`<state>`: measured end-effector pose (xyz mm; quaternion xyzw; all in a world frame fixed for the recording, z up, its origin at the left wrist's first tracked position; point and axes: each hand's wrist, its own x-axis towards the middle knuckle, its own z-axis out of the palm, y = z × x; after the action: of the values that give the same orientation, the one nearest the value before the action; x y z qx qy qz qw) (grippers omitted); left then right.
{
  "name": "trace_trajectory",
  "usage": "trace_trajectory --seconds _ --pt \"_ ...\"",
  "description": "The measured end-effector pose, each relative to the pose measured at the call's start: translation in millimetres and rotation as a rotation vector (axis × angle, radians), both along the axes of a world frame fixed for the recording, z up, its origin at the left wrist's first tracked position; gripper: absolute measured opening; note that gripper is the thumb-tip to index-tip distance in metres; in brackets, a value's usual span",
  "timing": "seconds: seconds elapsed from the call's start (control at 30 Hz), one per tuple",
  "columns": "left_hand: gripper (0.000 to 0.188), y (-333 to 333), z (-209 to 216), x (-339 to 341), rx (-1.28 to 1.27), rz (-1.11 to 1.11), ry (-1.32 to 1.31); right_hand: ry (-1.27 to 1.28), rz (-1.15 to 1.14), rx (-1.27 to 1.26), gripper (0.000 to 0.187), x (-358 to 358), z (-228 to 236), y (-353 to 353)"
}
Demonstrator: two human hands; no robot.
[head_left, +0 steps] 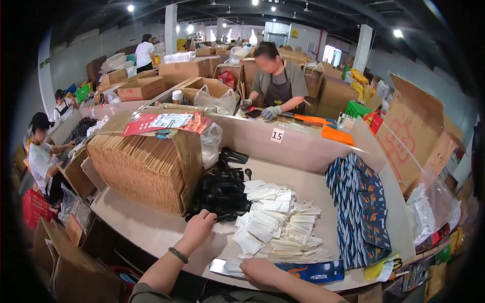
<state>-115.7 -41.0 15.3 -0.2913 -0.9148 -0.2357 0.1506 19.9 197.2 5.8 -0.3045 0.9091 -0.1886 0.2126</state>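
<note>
My left hand (199, 230) reaches to the near edge of a pile of black plastic spoons (214, 192), its fingers pinched on a black spoon. Low in the middle, my right hand (265, 271) is closed over a long blue packet (316, 271) lying across the table's front edge. A small whitish sachet (232, 267) shows at the packet's silvery left end, by my right fingertips. Just beyond are a heap of white paper sachets (262, 217) and a pile of thin pale wrapped sticks (300, 235). My right palm hides part of the packet.
A big carton of tightly packed brown sticks (136, 169) stands left of the spoons. Stacked blue packets (358, 212) line the right side, by a low partition (298, 151). Across it, a person in gloves (278, 81) works. Open cartons (414, 131) and bags surround the table.
</note>
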Motion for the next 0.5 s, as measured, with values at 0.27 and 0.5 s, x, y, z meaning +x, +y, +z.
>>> trace_trajectory --seconds 0.27,0.5 --pt "0.016 -4.7 -4.4 65.4 0.252 0.081 -0.112 0.063 -0.585 -0.354 0.017 -3.8 40.6 21.4" --pt "0.013 1.0 -19.5 103.3 0.352 0.133 -0.298 0.017 -0.425 -0.253 0.013 0.6 6.8 -2.3"
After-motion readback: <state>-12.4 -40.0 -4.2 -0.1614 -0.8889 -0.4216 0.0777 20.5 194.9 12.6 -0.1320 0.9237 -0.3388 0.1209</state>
